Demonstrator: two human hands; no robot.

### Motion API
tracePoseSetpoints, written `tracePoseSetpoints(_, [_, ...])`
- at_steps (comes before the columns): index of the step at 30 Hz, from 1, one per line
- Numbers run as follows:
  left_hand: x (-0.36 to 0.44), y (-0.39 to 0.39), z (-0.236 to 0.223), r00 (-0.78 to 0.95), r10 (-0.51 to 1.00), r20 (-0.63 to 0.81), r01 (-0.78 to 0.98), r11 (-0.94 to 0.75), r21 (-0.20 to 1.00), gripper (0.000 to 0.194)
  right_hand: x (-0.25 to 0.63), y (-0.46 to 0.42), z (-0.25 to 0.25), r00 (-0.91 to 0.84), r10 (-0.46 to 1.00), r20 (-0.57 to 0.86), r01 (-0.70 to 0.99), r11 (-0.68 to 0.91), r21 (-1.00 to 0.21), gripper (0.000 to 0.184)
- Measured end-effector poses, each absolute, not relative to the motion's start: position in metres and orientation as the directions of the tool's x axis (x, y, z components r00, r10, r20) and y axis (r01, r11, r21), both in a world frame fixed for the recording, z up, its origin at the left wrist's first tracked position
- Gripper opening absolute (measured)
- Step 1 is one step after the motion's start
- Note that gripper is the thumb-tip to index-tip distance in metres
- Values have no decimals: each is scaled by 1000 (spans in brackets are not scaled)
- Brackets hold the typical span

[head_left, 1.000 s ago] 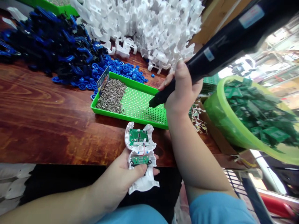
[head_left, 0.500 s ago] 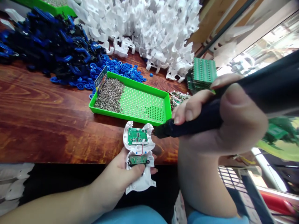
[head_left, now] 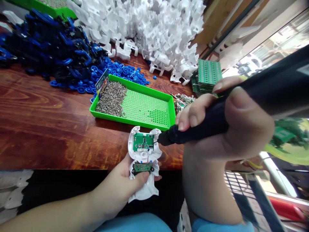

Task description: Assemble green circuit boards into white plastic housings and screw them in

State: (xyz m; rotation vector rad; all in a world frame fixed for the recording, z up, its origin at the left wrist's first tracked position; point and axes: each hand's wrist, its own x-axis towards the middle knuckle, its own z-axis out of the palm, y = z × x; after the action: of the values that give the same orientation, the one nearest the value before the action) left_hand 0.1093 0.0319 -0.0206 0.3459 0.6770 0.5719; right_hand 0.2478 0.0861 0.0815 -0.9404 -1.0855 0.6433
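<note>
My left hand point(head_left: 130, 180) grips a white plastic housing point(head_left: 145, 188) from below, thumb on top near its lower end. A green circuit board point(head_left: 144, 141) sits in the upper part of the housing, and a smaller board point(head_left: 143, 167) sits lower down, with a thin red wire between the two parts. My right hand point(head_left: 231, 125) is wrapped round a black electric screwdriver point(head_left: 202, 129). The tool points left, its tip at the right edge of the upper board. Whether the bit touches a screw is too small to tell.
A green tray point(head_left: 135, 124) with a perforated plate and a heap of screws point(head_left: 111, 99) lies just beyond the housing. Behind it are piles of blue-black parts point(head_left: 55, 48), blue rings point(head_left: 125, 71) and white shells point(head_left: 145, 29). Stacked circuit boards point(head_left: 209, 72) stand at right.
The housing has tilted slightly in my left hand, its lower end swinging left and its upper end right. The screwdriver has stayed close to the upper board's right edge.
</note>
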Motion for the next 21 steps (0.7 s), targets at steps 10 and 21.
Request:
tracePoseSetpoints(10, [108, 31, -23, 646, 616, -450, -310, 751, 583, 37, 249, 86, 87, 307, 832, 462, 3, 484, -875, 23])
tracePoseSetpoints(21, [106, 30, -36, 665, 626, -407, -202, 675, 710, 38, 258, 84, 86, 345, 801, 489, -18, 526, -850, 6])
